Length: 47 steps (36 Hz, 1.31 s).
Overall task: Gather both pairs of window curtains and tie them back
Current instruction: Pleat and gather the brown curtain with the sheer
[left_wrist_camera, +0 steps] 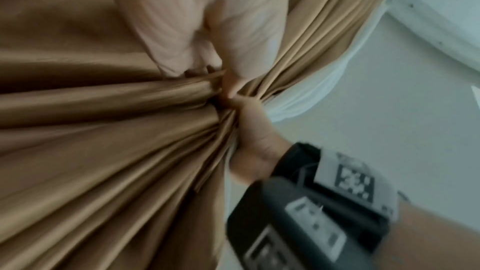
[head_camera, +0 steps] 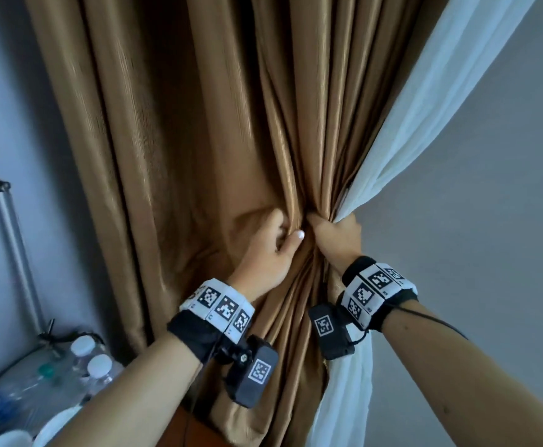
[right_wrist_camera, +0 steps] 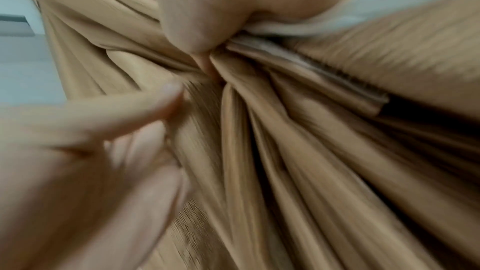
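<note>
A brown curtain (head_camera: 199,140) hangs in long folds, with a white sheer curtain (head_camera: 425,124) along its right edge. My right hand (head_camera: 337,237) grips both fabrics bunched together at waist height. My left hand (head_camera: 273,246) is just left of it, fingers tucked into a brown fold and thumb pressing in. In the left wrist view, my right hand (left_wrist_camera: 257,130) clamps the gathered folds while the sheer curtain (left_wrist_camera: 324,81) trails behind. The right wrist view is blurred: my left hand (right_wrist_camera: 103,141) reaches into the brown curtain (right_wrist_camera: 285,151) at the gather.
Several clear plastic bottles (head_camera: 83,359) with white caps stand at the lower left, beside a slanted metal pole (head_camera: 15,237). A bare grey wall (head_camera: 489,221) lies to the right of the curtains. A white rounded dish (head_camera: 8,438) sits at the bottom left corner.
</note>
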Available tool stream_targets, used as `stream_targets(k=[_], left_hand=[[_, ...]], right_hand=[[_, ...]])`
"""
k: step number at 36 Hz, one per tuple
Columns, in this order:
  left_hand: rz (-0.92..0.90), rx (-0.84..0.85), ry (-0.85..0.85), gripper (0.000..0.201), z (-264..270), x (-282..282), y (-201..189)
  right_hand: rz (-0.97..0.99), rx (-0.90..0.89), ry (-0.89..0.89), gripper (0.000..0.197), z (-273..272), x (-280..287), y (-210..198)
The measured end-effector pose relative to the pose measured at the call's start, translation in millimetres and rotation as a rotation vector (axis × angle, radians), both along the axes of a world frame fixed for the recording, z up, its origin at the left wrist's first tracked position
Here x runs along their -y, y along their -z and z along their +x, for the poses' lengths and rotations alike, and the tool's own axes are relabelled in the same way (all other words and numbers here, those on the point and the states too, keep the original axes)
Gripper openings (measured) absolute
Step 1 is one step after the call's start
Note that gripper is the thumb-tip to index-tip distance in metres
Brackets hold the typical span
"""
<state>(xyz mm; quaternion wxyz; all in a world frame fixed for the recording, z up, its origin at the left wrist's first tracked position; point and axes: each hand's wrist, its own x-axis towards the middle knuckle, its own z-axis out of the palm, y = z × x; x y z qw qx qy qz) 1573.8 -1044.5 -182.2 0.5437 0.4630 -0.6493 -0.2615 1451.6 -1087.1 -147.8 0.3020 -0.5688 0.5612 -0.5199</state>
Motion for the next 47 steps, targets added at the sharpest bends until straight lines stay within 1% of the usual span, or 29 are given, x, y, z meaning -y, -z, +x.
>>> stream_targets(k=[2,3,7,10,12,13,15,16,17,20,22,24,26,28,29,30,31,33,34,35,36,37,39,41,42,43,44,46,47], left_hand=[[0.013,0.023,0.006,0.015,-3.8,-3.5,5.1],[0.024,0.014,0.007,0.019,-5.9,-6.6,4.7],[0.133,-0.125,0.148,0.039,-11.3,-17.0,0.3],[0.180,-0.169,0.168,0.063,-10.5,-21.0,-2.3],[0.219,-0.171,0.159,0.070,-7.6,-19.5,-5.2],[0.238,-0.152,0.160,0.070,-5.1,-16.7,-7.1],[0.243,-0.096,0.182,0.071,-1.1,-10.4,-12.6],[0.246,-0.063,0.186,0.070,0.9,-7.1,-14.3],[0.261,-0.030,0.179,0.069,1.9,-6.0,-17.6],[0.273,-0.003,0.165,0.061,5.8,-1.0,-26.1],[0.268,-0.046,0.126,0.044,9.5,1.3,-30.0],[0.266,-0.165,0.054,0.025,15.8,4.7,-34.1],[0.198,-0.275,-0.125,0.019,27.4,11.2,-38.1],[0.081,-0.254,-0.431,0.011,41.8,20.6,-41.8],[0.045,-0.214,-0.558,0.015,48.4,23.4,-44.7],[0.043,-0.183,-0.640,0.034,53.8,26.1,-47.6],[0.063,-0.164,-0.661,0.057,58.4,28.9,-49.3],[0.144,-0.207,-0.559,0.098,63.0,30.6,-54.8],[0.185,-0.276,-0.461,0.108,63.6,32.1,-55.6],[0.214,-0.330,-0.379,0.112,62.0,31.8,-56.3],[0.241,-0.371,-0.348,0.109,59.7,31.1,-55.8],[0.249,-0.397,-0.331,0.100,58.3,32.9,-53.3],[0.239,-0.419,-0.299,0.066,51.8,35.4,-47.8],[0.216,-0.362,-0.282,0.029,38.7,30.7,-47.3],[0.205,-0.318,-0.284,0.017,31.3,27.2,-48.2],[0.191,-0.269,-0.293,0.015,25.3,26.1,-47.4],[0.167,-0.228,-0.303,0.020,19.1,23.5,-47.5],[0.129,-0.143,-0.343,0.028,9.1,17.4,-50.0],[0.120,-0.102,-0.352,0.028,5.5,14.8,-50.8]], right_hand=[[0.036,0.151,-0.133,0.063,-1.8,-5.9,-1.7],[0.041,0.196,-0.193,0.073,-2.1,-7.6,-2.4],[0.024,0.136,-0.245,0.114,1.3,-7.7,-3.0],[0.049,0.081,-0.228,0.122,1.2,-3.4,-1.1],[0.044,0.041,-0.157,0.109,1.9,-6.6,-2.5],[0.028,0.018,-0.104,0.095,1.5,-7.1,-1.7],[-0.015,-0.042,0.005,0.053,0.1,-6.5,-1.0],[-0.027,-0.066,0.026,0.038,-0.2,-6.0,-1.0],[-0.034,-0.079,0.035,0.033,-0.4,-5.5,-1.7],[-0.010,-0.074,0.036,0.047,-1.7,-1.6,-2.6],[-0.027,-0.057,0.035,0.049,-4.7,-0.7,-2.9],[-0.036,-0.050,0.027,0.047,-8.0,-1.0,-2.2],[-0.032,-0.039,0.009,0.044,-10.2,-1.2,-1.2],[-0.029,-0.027,-0.010,0.034,-12.0,-2.2,-0.9],[-0.028,-0.020,-0.022,0.029,-12.7,-3.2,-0.8],[-0.030,-0.007,-0.039,0.026,-13.5,-4.4,-0.9],[-0.029,0.006,-0.058,0.026,-14.1,-5.6,-0.9],[-0.027,0.029,-0.101,0.028,-15.5,-7.0,-0.3],[-0.028,0.030,-0.117,0.028,-16.2,-7.5,0.2],[-0.031,0.026,-0.126,0.027,-17.0,-8.2,0.0],[-0.031,0.019,-0.129,0.026,-17.5,-8.2,0.4],[-0.032,0.013,-0.130,0.023,-18.1,-8.9,-0.6],[-0.037,0.016,-0.120,0.019,-19.4,-7.3,-0.8],[-0.031,0.035,-0.107,0.023,-20.1,-5.7,0.0],[-0.025,0.045,-0.106,0.025,-20.1,-4.6,1.3],[-0.017,0.054,-0.113,0.030,-19.6,-4.4,2.7],[-0.006,0.078,-0.130,0.039,-19.0,-3.7,4.6],[0.005,0.176,-0.212,0.064,-16.8,-5.7,6.2],[0.008,0.226,-0.266,0.072,-16.3,-8.0,5.2]])
